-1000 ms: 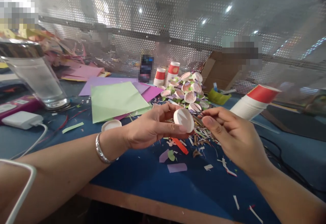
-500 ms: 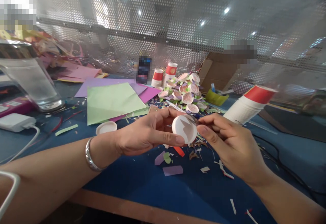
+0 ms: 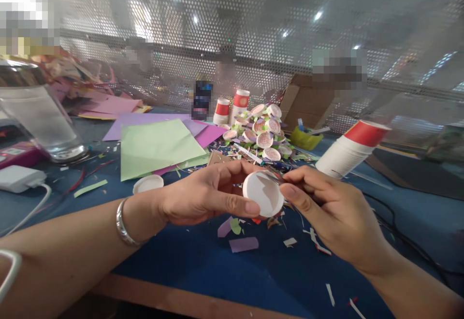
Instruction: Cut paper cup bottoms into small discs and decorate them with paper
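Note:
My left hand (image 3: 213, 191) is closed on the rim of a cut-off paper cup bottom (image 3: 263, 193), a shallow white disc tilted so that its hollow side faces me. My right hand (image 3: 326, 210) pinches a thin, dark metal tool (image 3: 274, 178) whose end lies at the upper right rim of the disc. Most of this tool is hidden, and its exact kind does not show. Another white cup bottom (image 3: 148, 183) lies on the table behind my left wrist. A pile of similar discs with green and purple paper bits (image 3: 264, 133) stands beyond my hands.
Green paper sheets (image 3: 159, 147) and purple ones (image 3: 145, 121) lie behind my left hand. A leaning stack of paper cups (image 3: 350, 150) is at right, a glass of water (image 3: 50, 121) at left. Paper scraps (image 3: 244, 244) litter the blue table (image 3: 203, 275). A cardboard box (image 3: 306, 99) stands behind.
The disc in my left hand has come slightly lower and turned its hollow side more upward toward me. My right hand has moved down a little with it, still at the rim.

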A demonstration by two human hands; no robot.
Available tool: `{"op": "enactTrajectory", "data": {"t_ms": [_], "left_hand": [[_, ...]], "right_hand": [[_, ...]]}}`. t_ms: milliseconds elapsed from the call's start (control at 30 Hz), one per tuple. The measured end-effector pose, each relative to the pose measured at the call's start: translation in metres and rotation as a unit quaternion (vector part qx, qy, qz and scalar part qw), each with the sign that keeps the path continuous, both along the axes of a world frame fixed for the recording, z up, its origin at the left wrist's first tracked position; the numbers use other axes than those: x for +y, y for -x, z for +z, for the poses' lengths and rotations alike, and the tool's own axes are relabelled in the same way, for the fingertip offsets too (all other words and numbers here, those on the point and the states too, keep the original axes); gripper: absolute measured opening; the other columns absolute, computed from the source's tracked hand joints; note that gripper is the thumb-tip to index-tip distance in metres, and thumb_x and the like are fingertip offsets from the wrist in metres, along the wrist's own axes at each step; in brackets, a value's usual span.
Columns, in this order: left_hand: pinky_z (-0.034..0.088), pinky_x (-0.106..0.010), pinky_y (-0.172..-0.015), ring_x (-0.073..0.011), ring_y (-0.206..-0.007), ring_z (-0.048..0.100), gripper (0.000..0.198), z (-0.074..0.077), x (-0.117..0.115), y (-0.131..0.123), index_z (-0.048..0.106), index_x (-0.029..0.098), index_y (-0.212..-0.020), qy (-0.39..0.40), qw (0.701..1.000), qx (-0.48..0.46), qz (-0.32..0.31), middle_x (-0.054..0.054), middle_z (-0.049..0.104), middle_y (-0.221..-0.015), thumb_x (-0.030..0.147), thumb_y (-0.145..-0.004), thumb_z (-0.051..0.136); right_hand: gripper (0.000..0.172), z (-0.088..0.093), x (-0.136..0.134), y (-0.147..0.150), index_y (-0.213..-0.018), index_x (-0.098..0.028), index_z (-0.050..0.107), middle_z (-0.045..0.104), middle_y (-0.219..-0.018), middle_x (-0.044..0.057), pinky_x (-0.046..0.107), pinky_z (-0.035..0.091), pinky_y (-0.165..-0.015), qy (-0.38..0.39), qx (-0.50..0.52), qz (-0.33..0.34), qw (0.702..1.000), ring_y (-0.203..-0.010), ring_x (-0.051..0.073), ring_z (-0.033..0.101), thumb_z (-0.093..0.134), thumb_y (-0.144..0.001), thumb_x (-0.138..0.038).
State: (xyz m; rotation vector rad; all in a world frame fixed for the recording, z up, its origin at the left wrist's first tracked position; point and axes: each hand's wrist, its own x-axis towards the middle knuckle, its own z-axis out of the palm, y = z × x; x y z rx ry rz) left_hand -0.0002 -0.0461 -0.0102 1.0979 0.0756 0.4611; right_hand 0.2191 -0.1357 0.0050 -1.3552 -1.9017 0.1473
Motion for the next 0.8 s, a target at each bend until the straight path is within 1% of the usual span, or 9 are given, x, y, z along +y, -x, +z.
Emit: {"op": "enactTrajectory", "data": {"t_ms": [100,233,333,433,500,633,800], "left_hand": [[0.058,-0.023,-0.083,-0.0133,-0.090,0.071,0.037,-0.0008,0.0005,0.0001,0.065,0.017,-0.115,0.006,1.000,0.003,-0.004,-0.005,0.069,-0.100,0.008,-0.081,0.078],[0.060,-0.027,-0.085,-0.0156,-0.092,0.072,0.042,-0.0013,-0.0002,0.0001,0.063,0.019,-0.117,0.018,1.000,0.008,0.005,-0.006,0.069,-0.104,0.007,-0.080,0.078],[0.060,-0.027,-0.085,-0.0166,-0.093,0.073,0.038,0.0001,0.0002,0.0009,0.063,0.018,-0.115,0.013,1.000,0.001,-0.006,-0.006,0.071,-0.102,0.009,-0.081,0.078],[0.060,-0.027,-0.086,-0.0201,-0.101,0.075,0.035,0.0024,0.0019,0.0021,0.064,0.018,-0.115,0.001,1.000,0.006,-0.024,-0.008,0.073,-0.105,0.012,-0.083,0.077],[0.059,-0.027,-0.086,-0.0217,-0.102,0.075,0.034,0.0035,0.0029,0.0027,0.064,0.018,-0.114,0.000,0.999,0.009,-0.035,-0.008,0.074,-0.105,0.014,-0.083,0.077],[0.059,-0.026,-0.085,-0.0227,-0.103,0.076,0.036,0.0047,0.0030,0.0032,0.065,0.017,-0.116,0.010,0.998,0.006,-0.058,-0.008,0.075,-0.103,0.021,-0.083,0.079],[0.059,-0.026,-0.088,-0.0230,-0.103,0.076,0.036,0.0057,0.0018,0.0028,0.063,0.016,-0.117,0.021,0.998,0.006,-0.059,-0.009,0.075,-0.104,0.021,-0.085,0.077]], "right_hand": [[0.023,-0.0005,-0.0013,-0.0007,-0.089,-0.022,0.066,0.060,-0.062,-0.005,0.020,0.039,-0.048,0.011,0.003,-0.002,1.000,-0.051,0.008,0.050,0.059,-0.100,-0.041],[0.027,0.0004,-0.0010,0.0005,-0.084,-0.022,0.065,0.052,-0.057,-0.006,0.020,0.034,-0.045,0.015,0.009,-0.008,1.000,-0.049,0.008,0.043,0.057,-0.101,-0.041],[0.027,0.0023,-0.0004,0.0013,-0.084,-0.022,0.066,0.053,-0.058,-0.006,0.020,0.035,-0.046,0.019,0.009,-0.005,1.000,-0.050,0.008,0.044,0.057,-0.101,-0.041],[0.028,0.0034,-0.0015,0.0004,-0.085,-0.022,0.066,0.057,-0.060,-0.005,0.020,0.037,-0.049,0.028,0.008,0.000,1.000,-0.052,0.009,0.047,0.057,-0.101,-0.042],[0.029,0.0034,-0.0032,-0.0006,-0.085,-0.022,0.066,0.059,-0.061,-0.005,0.021,0.038,-0.049,0.032,0.006,0.003,0.999,-0.052,0.009,0.048,0.056,-0.101,-0.043],[0.032,0.0023,-0.0049,-0.0017,-0.084,-0.022,0.067,0.057,-0.062,-0.004,0.022,0.037,-0.049,0.033,0.001,0.000,0.999,-0.053,0.010,0.048,0.053,-0.102,-0.045],[0.032,0.0014,-0.0019,-0.0007,-0.083,-0.022,0.066,0.055,-0.061,-0.004,0.022,0.037,-0.047,0.038,0.025,0.011,0.999,-0.052,0.009,0.046,0.055,-0.101,-0.045]]}}
